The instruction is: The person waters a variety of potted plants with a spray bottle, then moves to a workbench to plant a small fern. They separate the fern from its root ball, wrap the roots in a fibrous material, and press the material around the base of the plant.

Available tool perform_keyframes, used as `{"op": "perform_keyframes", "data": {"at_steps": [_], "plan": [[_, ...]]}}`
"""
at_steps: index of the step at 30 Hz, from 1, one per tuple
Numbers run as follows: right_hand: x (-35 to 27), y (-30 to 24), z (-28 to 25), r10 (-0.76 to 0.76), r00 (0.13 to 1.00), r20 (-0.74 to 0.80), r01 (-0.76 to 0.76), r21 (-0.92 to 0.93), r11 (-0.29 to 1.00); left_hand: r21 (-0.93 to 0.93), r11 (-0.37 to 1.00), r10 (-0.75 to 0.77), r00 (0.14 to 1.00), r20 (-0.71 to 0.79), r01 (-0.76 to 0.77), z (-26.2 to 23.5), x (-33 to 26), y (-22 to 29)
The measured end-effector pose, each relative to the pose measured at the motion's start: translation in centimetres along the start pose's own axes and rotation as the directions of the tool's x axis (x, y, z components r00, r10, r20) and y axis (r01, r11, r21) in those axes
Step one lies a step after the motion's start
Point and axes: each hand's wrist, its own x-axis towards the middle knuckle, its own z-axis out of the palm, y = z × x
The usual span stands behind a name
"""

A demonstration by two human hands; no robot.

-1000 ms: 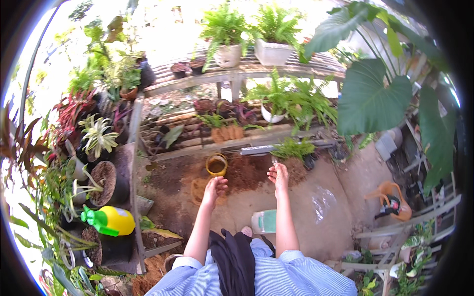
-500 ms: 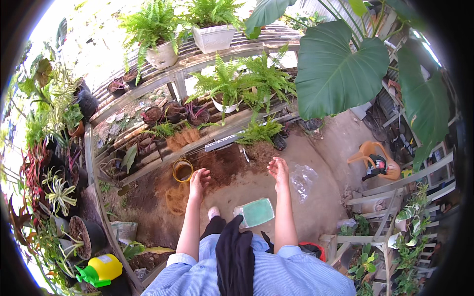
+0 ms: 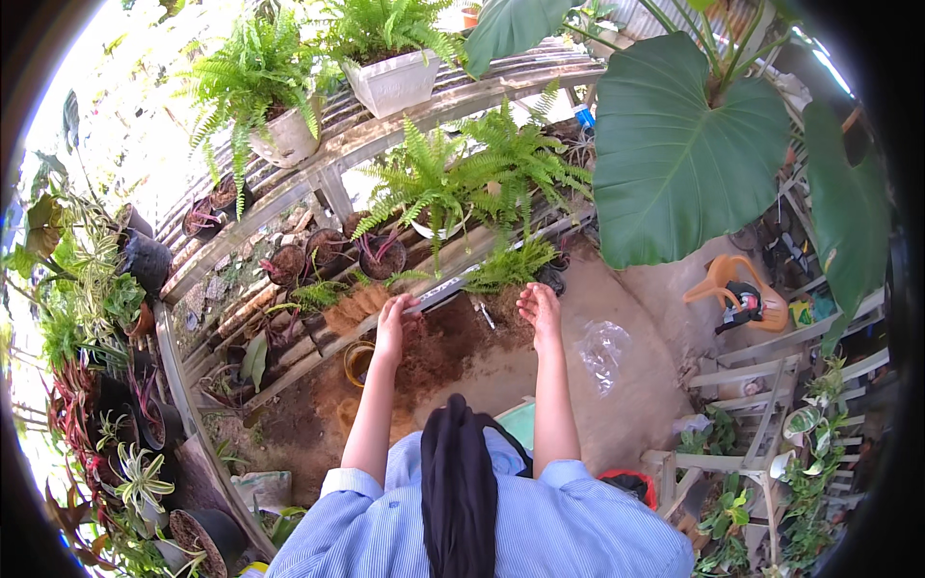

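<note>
My left hand [image 3: 391, 328] is raised over the brown soil [image 3: 445, 339], palm turned inward, with nothing in it. Level with it, my right hand [image 3: 541, 313] is held up near a low fern [image 3: 511, 266], its fingers loosely curved and holding nothing. A wide gap lies between the two hands. Just beside my left wrist stands a round yellow-rimmed container [image 3: 351, 366], partly hidden by the arm. A small white stick-like thing [image 3: 483, 313] lies on the soil between the hands. Crumpled clear plastic [image 3: 604, 354] rests on the floor right of my right forearm.
A green slab-like thing [image 3: 520, 422] is mostly hidden below my chest. Ahead, slatted shelves carry ferns in white pots [image 3: 393, 83]. Large leaves [image 3: 689, 154] hang at the upper right, near an orange plastic chair [image 3: 737, 292]. Slatted racks [image 3: 761, 424] and potted plants line both sides.
Both hands have moved slightly up and away from me, still holding nothing. My body leans forward, now covering most of the green slab. The view has shifted, and the yellow sprayer has nearly left it.
</note>
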Motion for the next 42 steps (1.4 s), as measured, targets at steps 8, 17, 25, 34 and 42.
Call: {"op": "perform_keyframes", "data": {"at_steps": [8, 17, 25, 34, 42], "plan": [[4.2, -1.9, 4.2, 0.009, 0.996, 0.085, -0.006, -0.04, 0.999, -0.042, 0.999, 0.004, 1.0, -0.025, -0.005, -0.7, 4.7, 2.7], [12.1, -1.7, 10.7, 0.076, 0.889, 0.451, 0.048, -0.257, 0.965, -0.116, 0.989, 0.068, 0.975, -0.21, -0.094, -2.9, 7.6, 1.5], [20.8, 3.7, 11.2, 0.288, 0.634, 0.717, 0.03, -0.396, 0.918, -0.193, 0.956, 0.132, 0.911, -0.39, -0.221, -0.3, 12.1, -3.6], [26.2, 11.9, 8.1, 0.347, 0.486, 0.802, 0.082, -0.436, 0.896, -0.134, 0.956, 0.18, 0.882, -0.435, -0.261, -0.1, 14.5, -10.7], [29.8, 28.5, 7.2, 0.383, 0.363, 0.849, 0.069, -0.434, 0.898, -0.04, 0.972, 0.189, 0.874, -0.447, -0.231, -9.2, 15.2, -20.0]]}}
